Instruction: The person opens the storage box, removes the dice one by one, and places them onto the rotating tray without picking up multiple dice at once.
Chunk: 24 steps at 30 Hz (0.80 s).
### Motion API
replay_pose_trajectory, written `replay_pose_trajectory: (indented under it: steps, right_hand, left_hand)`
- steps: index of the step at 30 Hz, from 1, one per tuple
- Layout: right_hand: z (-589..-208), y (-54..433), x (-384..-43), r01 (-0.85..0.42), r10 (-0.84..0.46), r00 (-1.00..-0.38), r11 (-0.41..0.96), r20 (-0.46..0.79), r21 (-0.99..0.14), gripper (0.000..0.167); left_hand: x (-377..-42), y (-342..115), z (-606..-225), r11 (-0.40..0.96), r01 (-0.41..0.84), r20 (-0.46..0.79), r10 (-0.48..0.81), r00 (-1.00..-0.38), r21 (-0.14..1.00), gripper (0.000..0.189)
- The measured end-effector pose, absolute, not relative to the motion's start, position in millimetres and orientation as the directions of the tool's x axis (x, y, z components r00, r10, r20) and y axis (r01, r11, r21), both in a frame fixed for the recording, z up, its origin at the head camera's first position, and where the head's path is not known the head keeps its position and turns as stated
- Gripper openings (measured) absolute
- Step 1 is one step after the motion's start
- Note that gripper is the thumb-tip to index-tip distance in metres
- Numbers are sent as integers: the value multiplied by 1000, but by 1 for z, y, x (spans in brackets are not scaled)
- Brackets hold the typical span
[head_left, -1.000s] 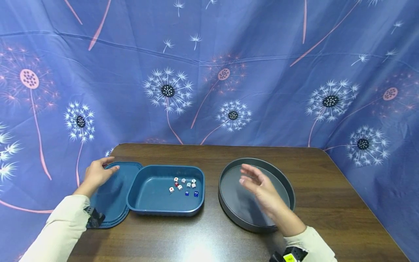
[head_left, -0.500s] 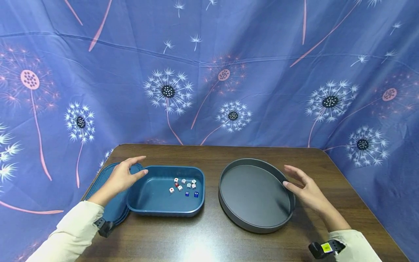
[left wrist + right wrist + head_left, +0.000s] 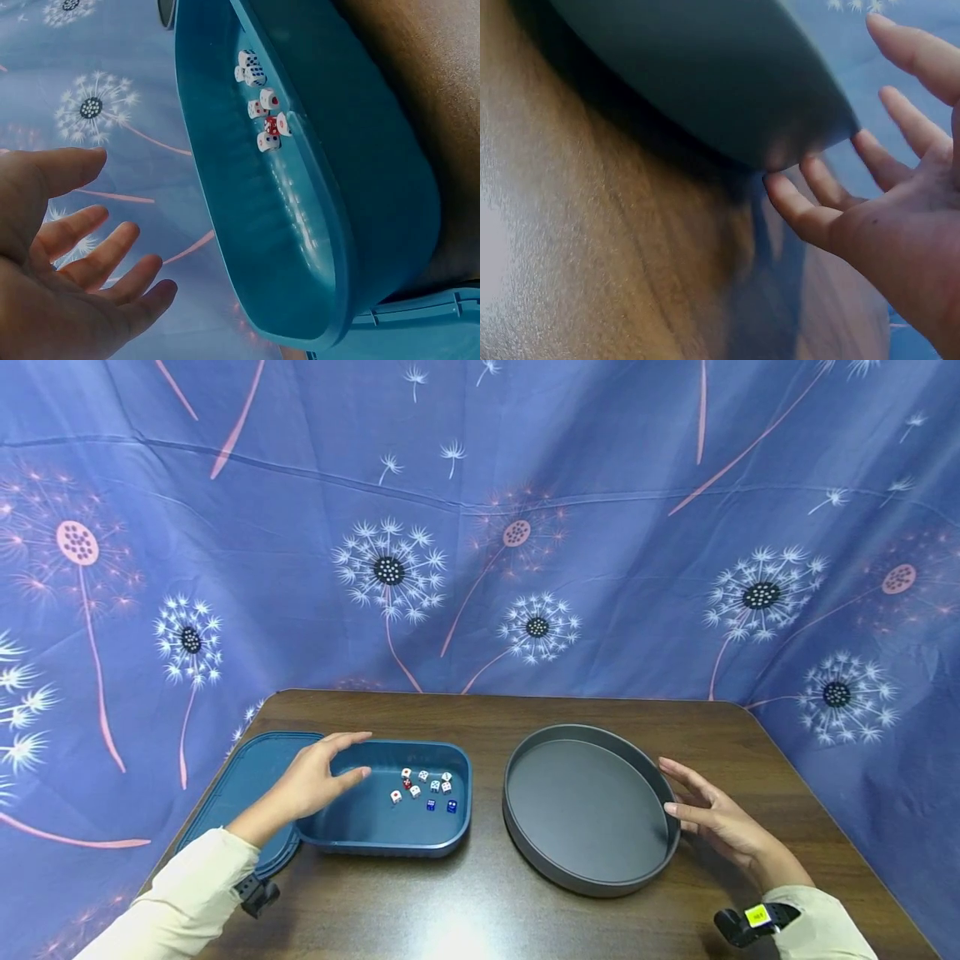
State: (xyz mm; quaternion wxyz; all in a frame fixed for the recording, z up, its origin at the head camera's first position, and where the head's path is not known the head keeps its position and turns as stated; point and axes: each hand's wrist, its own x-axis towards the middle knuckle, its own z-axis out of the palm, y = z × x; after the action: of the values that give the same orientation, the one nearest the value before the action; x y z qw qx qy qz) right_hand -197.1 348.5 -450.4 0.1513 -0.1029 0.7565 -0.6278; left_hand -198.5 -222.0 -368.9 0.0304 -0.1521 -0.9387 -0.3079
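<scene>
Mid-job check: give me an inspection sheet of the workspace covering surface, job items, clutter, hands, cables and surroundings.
Surface: brown wood-grain table, bright glare at the near side.
Box: blue, open-topped, upright; white, red and blue dice in its right part.
Lid: flat, blue, at the box's left.
Pan: grey, round, right of the box.
Clutter: nothing seen.
Left hand: over the box's left part, fingers spread, holding nothing.
Right hand: at the pan's right side, fingers extended; firm contact hard to tell.
Cables: nothing seen.
Surroundings: blue dandelion-print cloth behind the table.
</scene>
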Motion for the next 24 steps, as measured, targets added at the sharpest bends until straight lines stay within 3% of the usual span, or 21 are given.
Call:
replay_pose_trajectory:
  steps: [8, 16, 24]
  right_hand:
    - [-454, 352, -201, 122, -357, -919, 143, -166, -982, 72]
    - [-459, 362, -209, 181, -528, -833, 21, -165, -983, 71]
    - [-458, 367, -215, 222, -553, -799, 91, -235, -971, 75]
  left_hand:
    - [-196, -220, -369, 762, 317, 149, 284, -947, 565, 53]
    - [-195, -221, -371, 767, 313, 147, 280, -949, 561, 53]
    - [-193, -221, -371, 768, 316, 148, 282, -948, 558, 52]
